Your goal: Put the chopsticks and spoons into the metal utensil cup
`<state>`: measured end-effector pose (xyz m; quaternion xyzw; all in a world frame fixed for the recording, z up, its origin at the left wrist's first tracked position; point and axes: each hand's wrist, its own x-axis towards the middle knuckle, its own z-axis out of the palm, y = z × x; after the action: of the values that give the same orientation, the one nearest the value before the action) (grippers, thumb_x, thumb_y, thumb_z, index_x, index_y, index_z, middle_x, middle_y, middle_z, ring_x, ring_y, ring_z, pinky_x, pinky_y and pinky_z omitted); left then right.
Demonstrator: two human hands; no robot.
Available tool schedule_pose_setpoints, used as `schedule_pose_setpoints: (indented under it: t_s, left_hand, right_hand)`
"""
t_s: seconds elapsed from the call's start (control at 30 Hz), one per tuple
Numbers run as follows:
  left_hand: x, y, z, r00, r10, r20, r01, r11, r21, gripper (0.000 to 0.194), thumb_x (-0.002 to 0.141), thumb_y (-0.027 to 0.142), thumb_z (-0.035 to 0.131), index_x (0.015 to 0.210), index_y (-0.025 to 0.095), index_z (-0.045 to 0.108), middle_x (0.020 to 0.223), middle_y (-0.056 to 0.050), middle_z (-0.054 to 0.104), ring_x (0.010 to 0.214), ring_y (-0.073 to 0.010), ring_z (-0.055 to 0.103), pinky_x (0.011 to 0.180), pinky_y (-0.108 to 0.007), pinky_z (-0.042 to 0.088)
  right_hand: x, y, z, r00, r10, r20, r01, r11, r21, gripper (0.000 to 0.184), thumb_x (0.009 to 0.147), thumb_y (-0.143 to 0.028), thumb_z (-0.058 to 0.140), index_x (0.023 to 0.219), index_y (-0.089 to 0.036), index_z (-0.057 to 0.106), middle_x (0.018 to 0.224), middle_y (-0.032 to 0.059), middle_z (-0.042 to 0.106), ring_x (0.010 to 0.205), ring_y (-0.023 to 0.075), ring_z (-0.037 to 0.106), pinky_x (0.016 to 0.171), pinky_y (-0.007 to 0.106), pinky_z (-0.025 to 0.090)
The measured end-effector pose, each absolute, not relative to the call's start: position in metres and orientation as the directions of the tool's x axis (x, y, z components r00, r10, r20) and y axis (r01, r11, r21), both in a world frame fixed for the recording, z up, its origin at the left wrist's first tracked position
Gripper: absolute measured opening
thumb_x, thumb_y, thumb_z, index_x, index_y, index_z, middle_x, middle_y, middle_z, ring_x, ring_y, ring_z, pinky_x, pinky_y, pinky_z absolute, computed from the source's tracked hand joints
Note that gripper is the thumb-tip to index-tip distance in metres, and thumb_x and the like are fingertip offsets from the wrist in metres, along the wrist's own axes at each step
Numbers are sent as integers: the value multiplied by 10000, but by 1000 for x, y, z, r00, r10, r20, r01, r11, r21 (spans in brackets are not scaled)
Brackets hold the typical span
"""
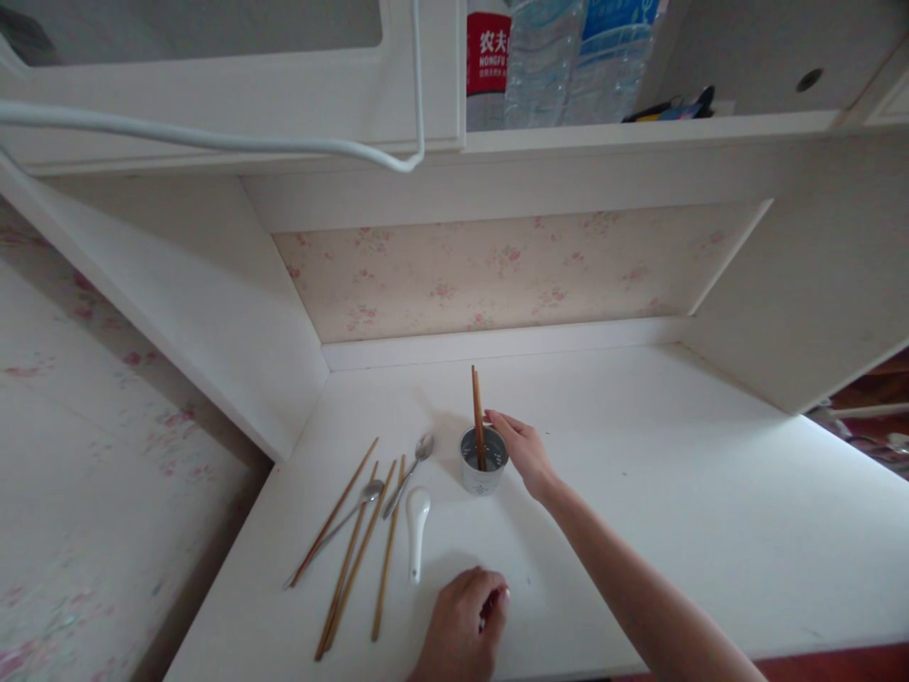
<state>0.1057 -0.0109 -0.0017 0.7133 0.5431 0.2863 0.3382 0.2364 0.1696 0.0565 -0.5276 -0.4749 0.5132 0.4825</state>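
Observation:
A light grey cup (481,478) with small holes in its side stands upright on the white tabletop. Two wooden chopsticks (478,417) lean in it, their upper ends well above the rim. My right hand (524,453) is beside the cup on its right, fingers stretched out and fingertips close to the chopsticks; I cannot tell if they touch. Nearer to me, my left hand (469,616) rests curled, with nothing visible in it. To its left lie a white soup spoon (418,535), a metal spoon (408,476), another metal spoon (351,516) and several loose chopsticks (387,554).
Side panels (781,284) and a floral back wall (497,275) enclose the tabletop (639,530). Overhead, a shelf (639,133) holds water bottles (546,62). A white cable (284,144) hangs across the upper left.

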Motion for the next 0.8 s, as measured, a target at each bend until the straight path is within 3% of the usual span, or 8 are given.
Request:
schedule_pose_setpoints:
  t_s: [0.13,0.27,0.43,0.57,0.7,0.8]
  left_hand:
    - [93,-9,22,255,967,30,538,-168,826,206,917,289,462,903,216,654,794,-22,670,700,-118,617,612,-177,465]
    - [46,14,58,104,989,102,635,-145,759,251,938,331,428,961,220,652,871,-34,693,771,-135,630,726,-221,480]
    - [-37,63,72,-114,989,95,859,50,510,289,928,383,409,981,211,635,959,-37,706,793,-163,640,761,-264,466]
    - [-76,89,60,-205,978,-50,946,211,246,268,912,343,413,1009,191,611,1038,-79,691,912,-212,641,805,-292,434]
    - [-87,100,47,-172,967,-186,979,189,74,296,917,361,382,957,161,597,1032,-125,679,888,-247,643,750,-310,419]
    - [-88,106,41,-133,967,-218,990,140,19,286,932,318,356,914,154,591,956,-129,693,853,-246,653,708,-303,412]
  right_hand:
    - [253,161,49,66,996,-68,-95,-61,-994,477,789,-583,587,1008,-181,719,1069,99,705,961,235,624,822,353,490]
    - [273,143,28,123,990,-66,-77,-57,-995,442,806,-569,576,989,-183,693,1031,92,692,911,225,609,793,344,496]
    - [288,115,-8,202,977,-72,31,-80,-996,431,794,-588,569,939,-196,676,944,76,691,805,231,610,759,346,483]
    - [291,104,-19,212,977,-21,134,-51,-990,419,824,-594,529,897,-203,661,841,56,685,756,227,608,724,326,460]
    - [290,102,-15,182,983,-12,184,-46,-982,433,849,-600,487,891,-201,649,783,49,677,702,215,601,675,315,456]
    - [290,101,-13,157,988,3,182,-26,-983,438,848,-598,486,930,-200,652,840,57,688,688,208,605,666,315,472]
